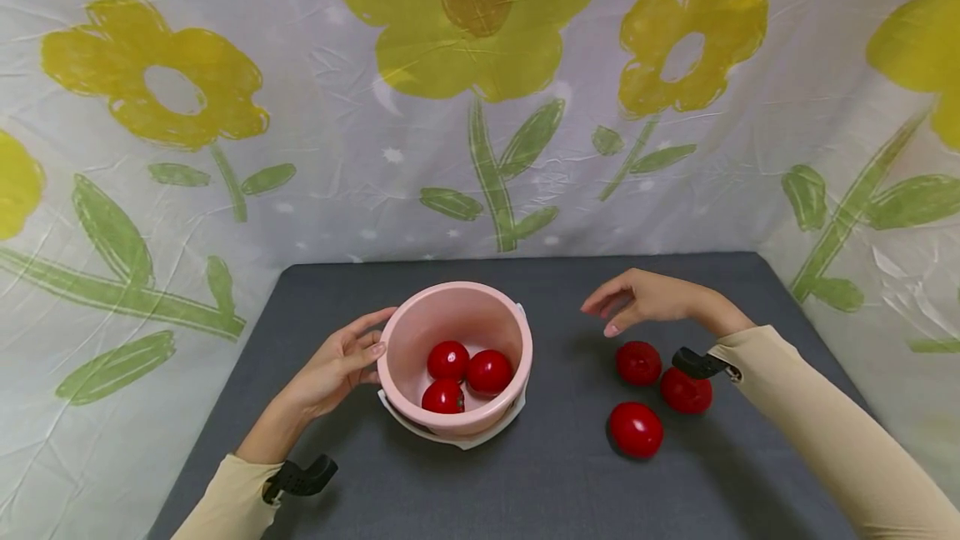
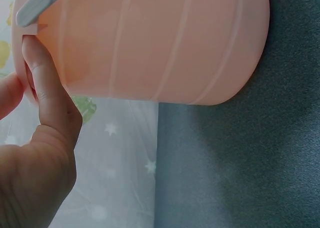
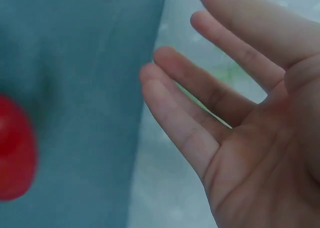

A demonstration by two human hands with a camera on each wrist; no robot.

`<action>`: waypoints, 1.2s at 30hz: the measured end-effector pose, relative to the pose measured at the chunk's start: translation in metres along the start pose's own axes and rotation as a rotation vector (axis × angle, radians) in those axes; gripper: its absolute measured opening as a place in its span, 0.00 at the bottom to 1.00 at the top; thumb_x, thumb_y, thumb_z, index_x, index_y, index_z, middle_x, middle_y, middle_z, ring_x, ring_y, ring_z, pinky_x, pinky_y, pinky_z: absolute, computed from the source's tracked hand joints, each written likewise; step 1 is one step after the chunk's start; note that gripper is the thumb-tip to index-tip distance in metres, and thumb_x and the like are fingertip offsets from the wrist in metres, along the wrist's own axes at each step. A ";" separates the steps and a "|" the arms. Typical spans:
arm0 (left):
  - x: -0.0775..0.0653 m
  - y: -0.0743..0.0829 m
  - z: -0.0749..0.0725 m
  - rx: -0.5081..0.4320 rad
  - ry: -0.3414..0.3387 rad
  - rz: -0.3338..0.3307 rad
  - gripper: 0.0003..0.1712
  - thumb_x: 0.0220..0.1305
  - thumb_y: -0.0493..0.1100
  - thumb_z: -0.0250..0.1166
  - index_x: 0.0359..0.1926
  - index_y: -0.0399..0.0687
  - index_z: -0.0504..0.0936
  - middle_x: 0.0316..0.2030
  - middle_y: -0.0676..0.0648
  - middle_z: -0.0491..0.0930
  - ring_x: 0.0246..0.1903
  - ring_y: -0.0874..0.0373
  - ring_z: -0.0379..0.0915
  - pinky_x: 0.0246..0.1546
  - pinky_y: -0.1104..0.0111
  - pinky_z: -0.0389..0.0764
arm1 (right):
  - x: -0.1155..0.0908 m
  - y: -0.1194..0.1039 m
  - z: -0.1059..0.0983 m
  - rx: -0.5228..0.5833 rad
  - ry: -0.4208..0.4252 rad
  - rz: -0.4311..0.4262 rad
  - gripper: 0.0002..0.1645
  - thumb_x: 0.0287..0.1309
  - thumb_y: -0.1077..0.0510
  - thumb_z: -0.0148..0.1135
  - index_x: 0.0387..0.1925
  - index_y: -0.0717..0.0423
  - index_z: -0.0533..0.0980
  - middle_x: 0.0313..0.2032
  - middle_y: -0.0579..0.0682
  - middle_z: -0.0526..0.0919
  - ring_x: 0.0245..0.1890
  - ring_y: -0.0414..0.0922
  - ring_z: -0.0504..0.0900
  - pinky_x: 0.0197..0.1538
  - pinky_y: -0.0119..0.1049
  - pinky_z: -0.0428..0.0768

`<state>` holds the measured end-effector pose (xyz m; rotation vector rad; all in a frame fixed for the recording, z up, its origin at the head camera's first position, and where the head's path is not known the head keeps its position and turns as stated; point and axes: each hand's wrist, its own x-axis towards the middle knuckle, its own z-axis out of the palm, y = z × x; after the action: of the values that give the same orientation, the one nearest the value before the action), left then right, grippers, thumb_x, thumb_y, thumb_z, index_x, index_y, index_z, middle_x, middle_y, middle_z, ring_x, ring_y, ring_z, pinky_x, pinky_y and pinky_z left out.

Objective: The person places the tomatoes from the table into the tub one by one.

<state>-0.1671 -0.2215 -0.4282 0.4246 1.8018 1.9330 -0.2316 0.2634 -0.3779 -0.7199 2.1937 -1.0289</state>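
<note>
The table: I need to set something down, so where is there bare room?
Bare: the table between the bucket and the three loose tomatoes, back to the cloth, and the near patch in front of the bucket. Crowded: the right, where those tomatoes cluster near the right hand, and the bucket's left, where the left hand grips its rim.

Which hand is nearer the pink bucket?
Left. The left hand holds the rim of the pink bucket on its left side. The right hand hangs above the table to the bucket's right, apart from it.
</note>
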 end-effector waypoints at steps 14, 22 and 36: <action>0.000 -0.002 -0.002 0.014 0.002 0.005 0.35 0.73 0.34 0.54 0.75 0.41 0.51 0.53 0.42 0.78 0.46 0.56 0.82 0.43 0.62 0.87 | -0.031 0.072 0.022 -0.010 0.048 0.050 0.33 0.57 0.55 0.71 0.60 0.66 0.74 0.61 0.65 0.77 0.63 0.66 0.73 0.60 0.47 0.80; 0.000 -0.001 -0.001 0.010 0.003 0.003 0.35 0.73 0.33 0.54 0.76 0.41 0.51 0.53 0.42 0.78 0.46 0.57 0.82 0.43 0.63 0.87 | -0.036 0.091 0.031 -0.020 0.089 0.059 0.31 0.54 0.54 0.73 0.59 0.59 0.77 0.60 0.62 0.79 0.61 0.62 0.76 0.51 0.27 0.79; 0.000 -0.001 -0.001 0.011 0.007 0.000 0.35 0.73 0.33 0.54 0.76 0.41 0.51 0.54 0.42 0.77 0.46 0.57 0.82 0.43 0.63 0.87 | -0.034 0.087 0.032 -0.088 0.111 0.057 0.28 0.53 0.52 0.74 0.56 0.54 0.80 0.58 0.57 0.82 0.60 0.59 0.77 0.54 0.32 0.79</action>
<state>-0.1673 -0.2224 -0.4295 0.4215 1.8175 1.9282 -0.2049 0.3193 -0.4550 -0.6485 2.3538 -0.9697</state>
